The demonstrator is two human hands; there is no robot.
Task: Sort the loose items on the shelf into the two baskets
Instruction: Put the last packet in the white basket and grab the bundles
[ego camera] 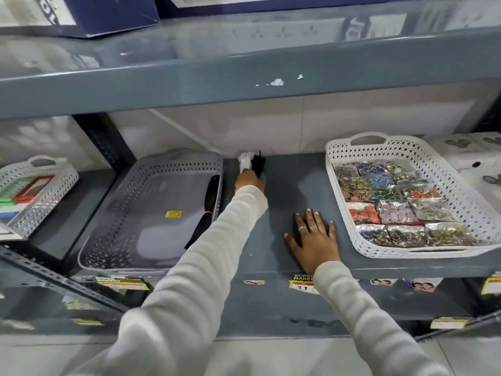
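My left hand (249, 180) reaches to the back of the grey shelf (292, 191) and is closed around a black tuft with a white tag (253, 161). The grey perforated basket (119, 213) on the left holds a long black hair piece (207, 207) along its right wall. To the right, the white perforated basket (461, 213) is filled with several clear packets of coloured jewellery (390, 202). My right hand (314, 237) lies flat, fingers spread, on the bare shelf between the baskets.
A smaller white basket (35, 196) with coloured boxes stands at far left beyond a dark upright post (105, 142). White boxes (477, 164) sit at the far right. The shelf above (244, 85) overhangs closely. Price labels line the front edge.
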